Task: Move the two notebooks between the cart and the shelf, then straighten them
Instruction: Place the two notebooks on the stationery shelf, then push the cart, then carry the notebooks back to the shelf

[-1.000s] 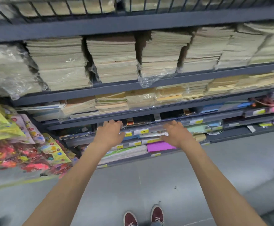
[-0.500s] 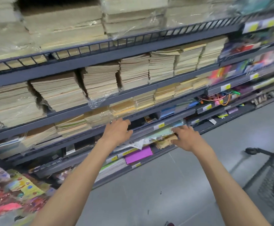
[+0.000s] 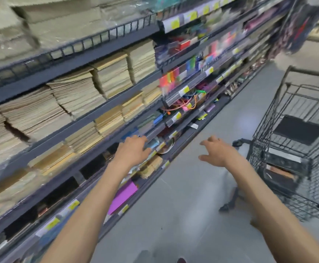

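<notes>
My left hand (image 3: pixel 133 149) hovers at the front edge of a low shelf (image 3: pixel 154 130), fingers apart and holding nothing. My right hand (image 3: pixel 218 152) is out over the aisle floor between the shelf and a black wire cart (image 3: pixel 297 149), also empty with fingers spread. The cart stands at the right with a dark flat item (image 3: pixel 300 130) lying in its basket and what looks like notebooks (image 3: pixel 282 166) lower down. Stacks of tan notebooks (image 3: pixel 75 95) fill the upper shelves. The view is motion-blurred.
A purple pad (image 3: pixel 123 195) lies on the lowest shelf near my left forearm. Colourful stationery (image 3: pixel 185 73) and cords (image 3: pixel 181 105) fill the shelves farther right. Grey aisle floor (image 3: pixel 173 215) runs between shelf and cart. A shoe tip (image 3: pixel 181 260) shows at the bottom.
The view has swung right, bringing the cart into sight. My right hand has left the shelf and moved out over the floor toward the cart; my left hand stays at the shelf edge.
</notes>
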A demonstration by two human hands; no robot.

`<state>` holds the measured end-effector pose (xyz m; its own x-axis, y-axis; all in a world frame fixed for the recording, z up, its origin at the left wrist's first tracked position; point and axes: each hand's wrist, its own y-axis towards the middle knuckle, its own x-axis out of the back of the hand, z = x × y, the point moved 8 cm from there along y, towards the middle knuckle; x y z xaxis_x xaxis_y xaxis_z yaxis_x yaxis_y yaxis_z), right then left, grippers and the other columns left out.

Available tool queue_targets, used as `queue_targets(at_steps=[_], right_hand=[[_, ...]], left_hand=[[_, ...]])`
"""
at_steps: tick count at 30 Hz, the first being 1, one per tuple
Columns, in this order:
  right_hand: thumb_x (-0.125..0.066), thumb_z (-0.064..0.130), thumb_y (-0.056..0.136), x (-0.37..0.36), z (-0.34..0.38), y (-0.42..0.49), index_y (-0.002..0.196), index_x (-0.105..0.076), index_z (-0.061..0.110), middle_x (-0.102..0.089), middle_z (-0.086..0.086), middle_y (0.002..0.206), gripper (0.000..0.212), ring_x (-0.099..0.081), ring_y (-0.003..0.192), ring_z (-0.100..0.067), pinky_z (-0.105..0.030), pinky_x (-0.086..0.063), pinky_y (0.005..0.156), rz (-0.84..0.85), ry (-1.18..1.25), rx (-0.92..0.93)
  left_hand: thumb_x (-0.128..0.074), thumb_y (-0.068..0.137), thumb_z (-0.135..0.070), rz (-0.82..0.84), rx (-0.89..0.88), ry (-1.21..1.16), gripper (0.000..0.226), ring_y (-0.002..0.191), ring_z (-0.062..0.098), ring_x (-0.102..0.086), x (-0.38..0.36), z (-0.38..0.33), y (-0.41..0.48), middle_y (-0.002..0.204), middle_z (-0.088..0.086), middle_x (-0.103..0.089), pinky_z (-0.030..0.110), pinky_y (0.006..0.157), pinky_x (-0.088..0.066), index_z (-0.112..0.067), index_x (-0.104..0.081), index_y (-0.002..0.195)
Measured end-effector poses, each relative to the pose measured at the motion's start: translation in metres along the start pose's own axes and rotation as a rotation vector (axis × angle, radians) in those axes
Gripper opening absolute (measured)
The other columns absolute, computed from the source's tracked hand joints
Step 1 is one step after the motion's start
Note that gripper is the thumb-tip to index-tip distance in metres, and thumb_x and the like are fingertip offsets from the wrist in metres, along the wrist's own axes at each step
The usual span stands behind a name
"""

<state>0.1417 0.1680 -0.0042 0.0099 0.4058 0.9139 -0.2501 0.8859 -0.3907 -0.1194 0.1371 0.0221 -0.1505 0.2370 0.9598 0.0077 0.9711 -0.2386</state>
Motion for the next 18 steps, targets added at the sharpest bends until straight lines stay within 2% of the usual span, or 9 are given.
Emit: queue_targets(at_steps=[5,8,12,18], right_hand=[[-0.055,0.051,0.094,0.005,-0.076,0.004,0.151,-0.035,0.023,-0.037,-0.011,0.150,0.066,-0.037,0.136,-0.033,-0.044,-0.039,0.106,0.003,0.061,-0.140],[-0.056,0.050,0.094,0.005,-0.114,0.006,0.150,-0.036,0.022,-0.036,-0.012,0.150,0.066,-0.037,0.136,-0.034,-0.045,-0.039,0.106,0.008,0.100,-0.222],[-0.057,0.050,0.093,0.007,-0.167,0.017,0.148,-0.038,0.024,-0.037,-0.011,0.150,0.064,-0.038,0.136,-0.033,-0.048,-0.039,0.106,0.010,0.139,-0.329],[-0.060,0.052,0.090,0.023,-0.232,0.054,0.143,-0.045,0.025,-0.043,-0.015,0.144,0.061,-0.047,0.128,-0.036,-0.048,-0.044,0.105,0.005,0.227,-0.474]], left_hand=[[-0.050,0.096,-0.043,0.009,-0.134,0.036,0.035,0.112,0.033,-0.056,-0.005,-0.064,0.061,0.115,0.006,-0.060,0.044,0.077,-0.048,-0.021,-0.059,0.121],[-0.050,0.095,-0.046,0.039,-0.210,0.041,0.038,0.111,0.031,-0.059,-0.013,-0.098,0.099,0.114,0.006,-0.063,0.047,0.084,-0.052,-0.020,-0.059,0.122],[-0.048,0.098,-0.047,0.059,-0.297,0.084,0.044,0.121,0.033,-0.053,-0.018,-0.141,0.151,0.128,0.009,-0.058,0.049,0.093,-0.049,-0.020,-0.054,0.133],[-0.050,0.098,-0.045,0.069,-0.451,0.159,0.044,0.122,0.034,-0.052,-0.007,-0.209,0.240,0.128,0.010,-0.058,0.046,0.089,-0.048,-0.016,-0.054,0.131]])
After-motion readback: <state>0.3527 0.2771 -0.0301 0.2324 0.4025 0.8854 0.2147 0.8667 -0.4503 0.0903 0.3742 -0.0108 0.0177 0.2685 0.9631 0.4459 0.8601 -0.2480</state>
